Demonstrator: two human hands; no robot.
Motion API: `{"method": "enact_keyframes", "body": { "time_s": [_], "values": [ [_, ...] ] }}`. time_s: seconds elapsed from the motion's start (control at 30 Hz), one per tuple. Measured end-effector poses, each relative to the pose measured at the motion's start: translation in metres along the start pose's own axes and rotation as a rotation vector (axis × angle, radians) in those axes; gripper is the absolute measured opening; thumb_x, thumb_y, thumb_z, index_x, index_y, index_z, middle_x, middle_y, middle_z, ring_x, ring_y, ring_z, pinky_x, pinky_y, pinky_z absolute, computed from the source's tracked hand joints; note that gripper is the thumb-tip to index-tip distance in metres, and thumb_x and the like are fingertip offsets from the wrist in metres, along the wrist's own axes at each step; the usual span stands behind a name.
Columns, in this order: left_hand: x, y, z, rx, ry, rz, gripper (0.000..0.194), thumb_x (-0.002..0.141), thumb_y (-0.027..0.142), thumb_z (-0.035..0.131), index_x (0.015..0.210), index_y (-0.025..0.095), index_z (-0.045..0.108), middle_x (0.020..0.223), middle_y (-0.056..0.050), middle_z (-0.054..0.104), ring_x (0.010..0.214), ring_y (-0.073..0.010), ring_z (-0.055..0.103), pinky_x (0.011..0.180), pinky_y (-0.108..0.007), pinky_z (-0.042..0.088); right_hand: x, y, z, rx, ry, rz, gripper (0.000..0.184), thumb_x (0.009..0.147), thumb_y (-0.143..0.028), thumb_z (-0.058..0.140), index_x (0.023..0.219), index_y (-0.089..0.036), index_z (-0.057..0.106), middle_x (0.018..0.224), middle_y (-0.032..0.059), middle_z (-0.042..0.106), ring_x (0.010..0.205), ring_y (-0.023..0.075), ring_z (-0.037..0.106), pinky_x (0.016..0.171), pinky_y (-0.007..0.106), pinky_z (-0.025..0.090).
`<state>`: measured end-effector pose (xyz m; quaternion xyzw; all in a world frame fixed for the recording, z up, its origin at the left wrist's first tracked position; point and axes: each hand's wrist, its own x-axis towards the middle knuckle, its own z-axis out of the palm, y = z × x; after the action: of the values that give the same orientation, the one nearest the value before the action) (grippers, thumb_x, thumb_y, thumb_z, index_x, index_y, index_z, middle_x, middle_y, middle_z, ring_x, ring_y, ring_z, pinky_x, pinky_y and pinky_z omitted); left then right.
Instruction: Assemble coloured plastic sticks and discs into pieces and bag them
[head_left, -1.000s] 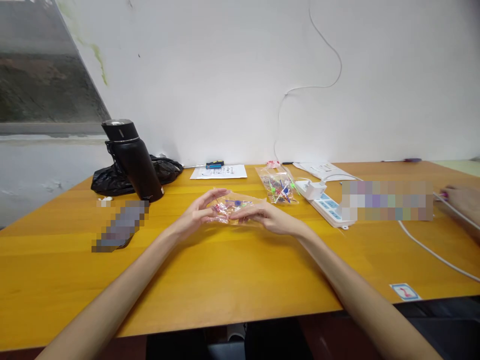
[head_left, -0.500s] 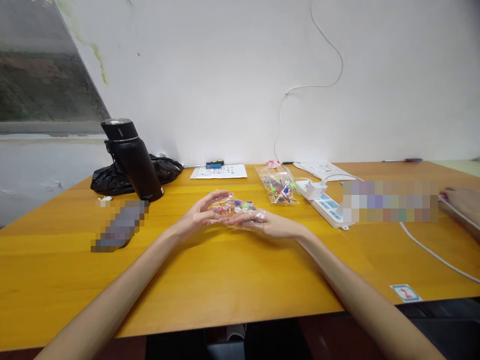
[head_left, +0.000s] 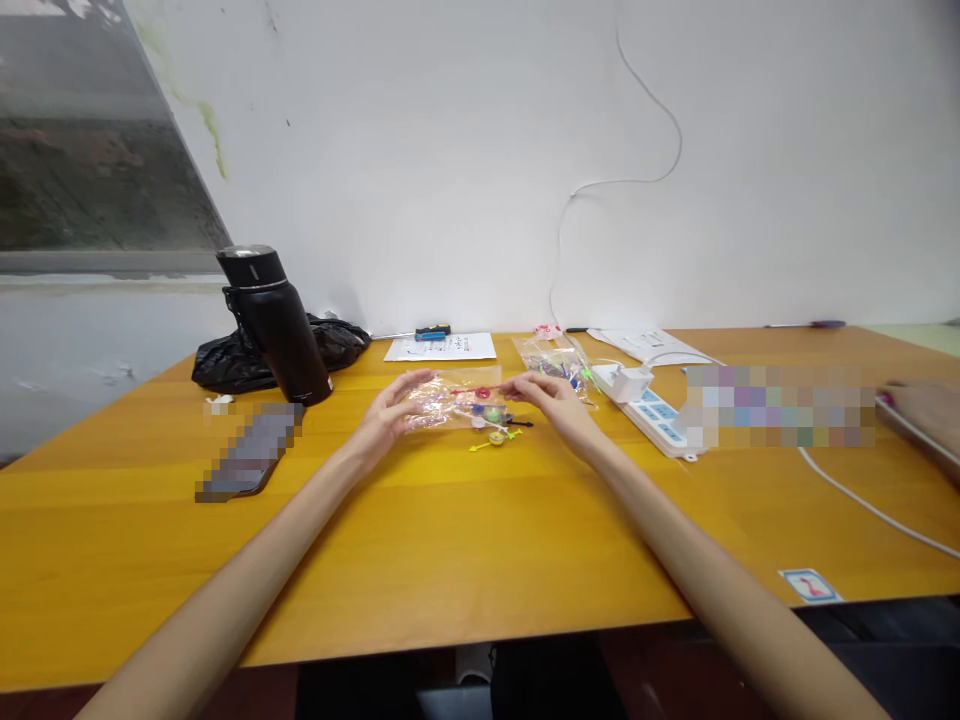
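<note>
My left hand [head_left: 381, 418] grips the left end of a clear plastic bag [head_left: 439, 400], its fingers curled round it. The fingers of my right hand [head_left: 551, 402] are pinched at the end of a thin red plastic piece with a round middle [head_left: 484, 393], in front of or within the bag; which of these, I cannot tell. Just below lie a yellow arrow-shaped piece [head_left: 495, 439] on the table and a black arrow-tipped piece [head_left: 519, 422]. Green, blue and white pieces show close by, partly behind the bag film.
Behind my right hand lies another clear bag of coloured pieces [head_left: 559, 365]. A white power strip [head_left: 652, 415] sits to its right. On the left are a black bottle [head_left: 277, 335], a phone [head_left: 251, 450] and a black bag [head_left: 337, 343]. Another person's hand [head_left: 919, 408] is at far right.
My hands have moved apart, the right one going right. The crumpled bag is now spread out, and yellow and black pieces show on the table below it.
</note>
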<state>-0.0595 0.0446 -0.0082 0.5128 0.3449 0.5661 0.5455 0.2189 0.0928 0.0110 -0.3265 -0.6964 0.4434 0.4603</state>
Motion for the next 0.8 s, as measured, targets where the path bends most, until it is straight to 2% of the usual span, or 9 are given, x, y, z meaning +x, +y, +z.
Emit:
{"method": "enact_keyframes", "body": {
  "time_s": [0.13, 0.27, 0.33, 0.5, 0.57, 0.7, 0.8],
  "values": [
    [0.004, 0.003, -0.006, -0.057, 0.137, 0.039, 0.044, 0.071, 0.016, 0.066, 0.115, 0.022, 0.068, 0.146, -0.007, 0.053, 0.13, -0.0314, 0.053, 0.092, -0.04, 0.058, 0.009, 0.014, -0.005, 0.19, 0.233, 0.033, 0.029, 0.085, -0.048, 0.064, 0.079, -0.022, 0.075, 0.088, 0.0046, 0.075, 0.09, 0.0194, 0.068, 0.089, 0.034, 0.052],
    [0.007, 0.004, -0.013, -0.095, 0.216, 0.068, 0.041, 0.07, 0.017, 0.067, 0.111, 0.022, 0.068, 0.146, -0.007, 0.053, 0.127, -0.0318, 0.056, 0.093, -0.044, 0.057, 0.014, 0.021, -0.01, 0.192, 0.344, 0.072, 0.028, 0.083, -0.046, 0.064, 0.073, -0.021, 0.071, 0.08, 0.0051, 0.073, 0.084, 0.0192, 0.067, 0.082, 0.031, 0.052],
    [0.008, 0.003, -0.017, -0.112, 0.252, 0.073, 0.04, 0.071, 0.017, 0.067, 0.11, 0.022, 0.067, 0.145, -0.006, 0.054, 0.128, -0.0316, 0.057, 0.095, -0.045, 0.057, 0.012, 0.021, -0.01, 0.113, 0.312, 0.067, 0.028, 0.084, -0.045, 0.062, 0.072, -0.021, 0.07, 0.08, 0.0052, 0.073, 0.08, 0.0185, 0.066, 0.079, 0.031, 0.051],
    [0.009, 0.002, -0.022, -0.161, 0.312, 0.065, 0.037, 0.071, 0.015, 0.065, 0.107, 0.023, 0.067, 0.145, -0.005, 0.054, 0.128, -0.0299, 0.058, 0.098, -0.046, 0.055, 0.002, 0.017, 0.0, -0.213, 0.049, -0.033, 0.031, 0.092, -0.04, 0.052, 0.076, -0.02, 0.069, 0.081, 0.0041, 0.071, 0.08, 0.0191, 0.064, 0.076, 0.032, 0.048],
    [0.009, 0.002, -0.022, -0.161, 0.314, 0.067, 0.038, 0.071, 0.015, 0.065, 0.108, 0.023, 0.066, 0.144, -0.005, 0.055, 0.128, -0.0299, 0.057, 0.097, -0.046, 0.055, -0.002, 0.016, 0.006, -0.336, -0.017, -0.064, 0.03, 0.094, -0.038, 0.05, 0.076, -0.02, 0.066, 0.081, 0.0035, 0.071, 0.08, 0.0195, 0.063, 0.076, 0.032, 0.046],
    [0.009, 0.002, -0.02, -0.123, 0.275, 0.088, 0.04, 0.071, 0.016, 0.067, 0.111, 0.024, 0.065, 0.146, -0.006, 0.053, 0.127, -0.03, 0.057, 0.093, -0.043, 0.057, -0.005, 0.018, 0.01, -0.578, -0.058, -0.17, 0.031, 0.097, -0.037, 0.049, 0.072, -0.02, 0.059, 0.08, 0.0038, 0.066, 0.081, 0.0204, 0.06, 0.078, 0.034, 0.043],
    [0.008, 0.001, -0.018, -0.067, 0.23, 0.104, 0.042, 0.072, 0.018, 0.067, 0.113, 0.025, 0.064, 0.148, -0.006, 0.051, 0.127, -0.0303, 0.057, 0.091, -0.041, 0.057, -0.006, 0.016, 0.01, -0.597, -0.043, -0.24, 0.03, 0.099, -0.037, 0.048, 0.076, -0.021, 0.059, 0.091, 0.0054, 0.065, 0.092, 0.0217, 0.058, 0.087, 0.036, 0.042]
  ]
}}
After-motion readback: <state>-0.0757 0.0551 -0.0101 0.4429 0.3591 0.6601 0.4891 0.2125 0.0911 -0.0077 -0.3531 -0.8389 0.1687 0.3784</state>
